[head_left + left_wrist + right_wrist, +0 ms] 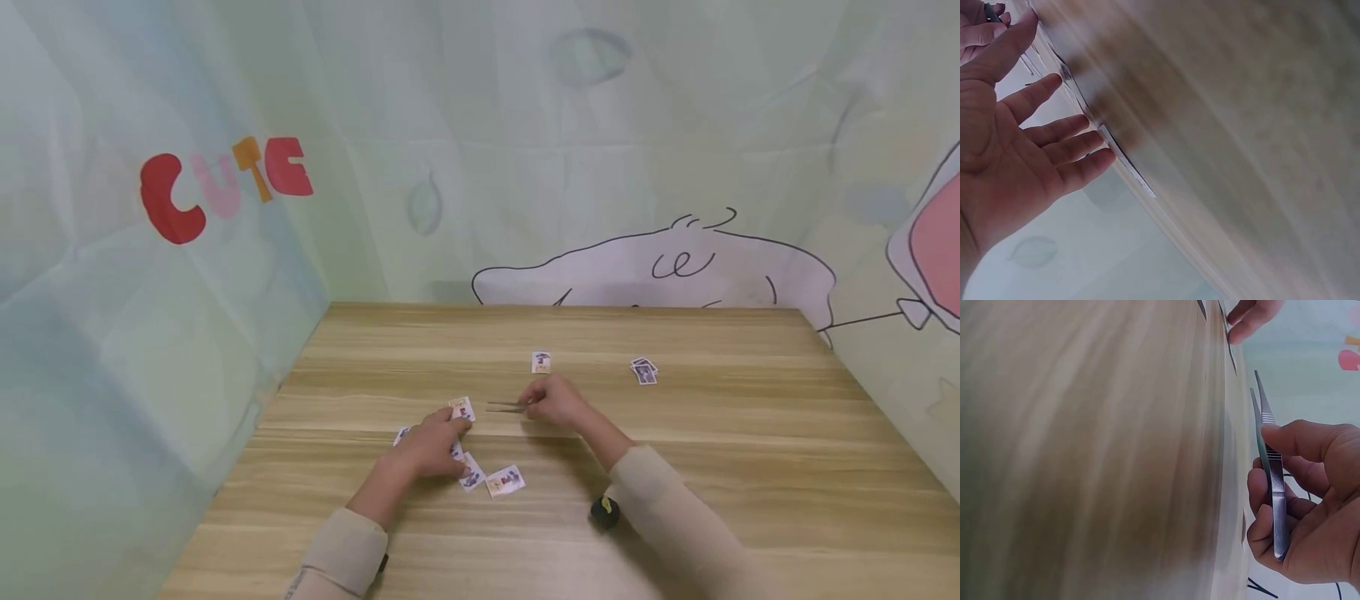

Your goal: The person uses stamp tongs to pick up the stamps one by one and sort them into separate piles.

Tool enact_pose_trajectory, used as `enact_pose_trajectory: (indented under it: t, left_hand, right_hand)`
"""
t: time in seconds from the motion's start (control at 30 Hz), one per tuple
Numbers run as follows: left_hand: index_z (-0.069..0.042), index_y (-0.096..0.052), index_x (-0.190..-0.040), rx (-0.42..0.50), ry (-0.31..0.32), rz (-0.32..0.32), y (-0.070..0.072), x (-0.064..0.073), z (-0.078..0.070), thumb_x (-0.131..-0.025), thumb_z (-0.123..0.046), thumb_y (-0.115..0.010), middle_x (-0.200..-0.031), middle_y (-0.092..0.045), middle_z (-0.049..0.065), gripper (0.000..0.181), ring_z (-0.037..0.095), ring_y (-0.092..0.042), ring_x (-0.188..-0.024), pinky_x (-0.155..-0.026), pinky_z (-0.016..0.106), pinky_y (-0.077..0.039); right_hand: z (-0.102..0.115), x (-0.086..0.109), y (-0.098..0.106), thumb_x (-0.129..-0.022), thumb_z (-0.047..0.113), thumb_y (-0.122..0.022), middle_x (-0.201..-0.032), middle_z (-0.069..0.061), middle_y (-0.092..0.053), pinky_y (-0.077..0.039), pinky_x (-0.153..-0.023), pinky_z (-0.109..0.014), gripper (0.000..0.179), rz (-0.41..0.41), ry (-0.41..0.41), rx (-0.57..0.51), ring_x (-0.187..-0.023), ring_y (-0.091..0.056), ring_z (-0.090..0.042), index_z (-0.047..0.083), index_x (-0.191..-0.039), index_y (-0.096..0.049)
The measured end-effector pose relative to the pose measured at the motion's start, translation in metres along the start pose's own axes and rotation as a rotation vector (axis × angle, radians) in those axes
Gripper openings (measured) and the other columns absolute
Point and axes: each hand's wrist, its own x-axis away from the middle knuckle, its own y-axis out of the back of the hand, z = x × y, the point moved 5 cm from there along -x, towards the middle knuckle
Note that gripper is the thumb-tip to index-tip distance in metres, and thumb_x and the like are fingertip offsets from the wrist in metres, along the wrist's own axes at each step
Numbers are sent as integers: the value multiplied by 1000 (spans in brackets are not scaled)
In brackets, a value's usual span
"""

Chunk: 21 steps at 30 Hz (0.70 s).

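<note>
My right hand (557,400) grips a pair of metal tweezers (1279,515) between thumb and fingers. Their two tips stand apart and point left, with nothing between them in the right wrist view. With its fingers spread and fairly straight, my left hand (427,446) rests over several small printed cards, touching them at the fingertips. One card (465,410) shows beyond the fingers and another (472,475) by the thumb; parts of others are hidden under the hand. A further card (507,481) lies just right of the thumb.
Beyond the right hand, a single card (541,362) lies on the wooden table (720,467). A small overlapping pile of cards (644,372) is farther right. Next to the right sleeve sits a dark round object (604,512). Printed cloth (420,150) hangs behind and at the sides.
</note>
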Motion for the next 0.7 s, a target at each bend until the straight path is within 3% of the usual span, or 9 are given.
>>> enact_pose_trajectory:
  t: [0.23, 0.7]
  left_hand:
    - [-5, -53, -129, -1, 10, 5, 1, 1, -1, -71, -26, -79, -139, -34, 27, 67, 42, -33, -126, -99, 60, -29]
    - [-7, -52, -130, -14, -7, 20, 2, 3, -2, -71, -28, -77, -140, -35, 24, 68, 41, -33, -127, -98, 60, -31]
  right_hand:
    - [3, -7, -6, -71, 0, -71, -77, 1, -65, -49, -64, -27, 17, 3, -27, 32, -70, -57, -15, 7, -87, -71]
    - [10, -18, -16, -72, 1, -70, -79, -2, -68, -49, -67, -26, 14, 36, 28, 47, -71, -58, -13, 4, -85, -72]
